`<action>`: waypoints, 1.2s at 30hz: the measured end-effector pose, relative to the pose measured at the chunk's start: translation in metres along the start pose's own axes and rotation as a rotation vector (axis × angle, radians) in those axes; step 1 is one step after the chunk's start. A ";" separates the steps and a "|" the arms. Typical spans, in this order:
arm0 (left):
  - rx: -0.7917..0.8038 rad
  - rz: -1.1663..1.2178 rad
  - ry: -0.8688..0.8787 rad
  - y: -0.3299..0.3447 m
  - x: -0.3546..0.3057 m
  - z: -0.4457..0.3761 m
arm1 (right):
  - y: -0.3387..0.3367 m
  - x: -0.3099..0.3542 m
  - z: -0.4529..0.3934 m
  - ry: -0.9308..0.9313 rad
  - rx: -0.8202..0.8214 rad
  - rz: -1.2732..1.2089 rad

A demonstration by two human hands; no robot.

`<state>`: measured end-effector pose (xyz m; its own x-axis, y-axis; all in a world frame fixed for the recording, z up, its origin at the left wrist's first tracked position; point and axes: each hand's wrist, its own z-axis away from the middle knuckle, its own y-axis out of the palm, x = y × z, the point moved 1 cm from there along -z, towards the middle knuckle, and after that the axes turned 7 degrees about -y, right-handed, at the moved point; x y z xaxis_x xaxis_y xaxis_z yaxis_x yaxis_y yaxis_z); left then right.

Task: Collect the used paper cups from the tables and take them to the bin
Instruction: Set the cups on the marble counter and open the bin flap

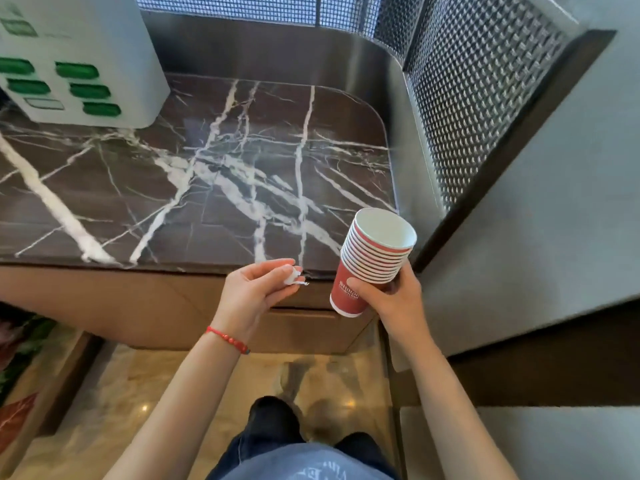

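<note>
The right hand [394,299] gripped a stack of red cups [372,261], mouths tilted up and away; the left hand [258,292] pinched a white scrap [292,276]. Both hovered at the marble counter [194,188] edge.

I see a nested stack of red paper cups [372,261], white inside, tilted, held at near right, off the counter.

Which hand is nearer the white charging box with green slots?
Left. The left hand is right of and below the box; the right hand is farther right.
</note>
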<state>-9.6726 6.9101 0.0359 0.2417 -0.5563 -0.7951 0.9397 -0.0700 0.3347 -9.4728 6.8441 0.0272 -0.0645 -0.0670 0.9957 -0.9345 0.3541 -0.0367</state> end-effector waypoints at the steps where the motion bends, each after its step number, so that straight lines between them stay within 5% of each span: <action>1: 0.016 -0.004 -0.006 0.004 -0.009 -0.012 | 0.003 0.001 -0.013 -0.009 -0.009 0.004; 15: 0.116 -0.059 -0.154 0.021 -0.094 -0.144 | 0.034 -0.009 -0.130 -0.003 -0.272 0.158; 36: 0.117 -0.082 -0.176 0.031 -0.088 -0.155 | 0.034 -0.034 -0.155 0.002 -0.447 0.192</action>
<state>-9.6277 7.0853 0.0376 0.1100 -0.6803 -0.7246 0.9175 -0.2108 0.3372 -9.4483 7.0031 0.0052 -0.2196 0.0401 0.9748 -0.6640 0.7258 -0.1795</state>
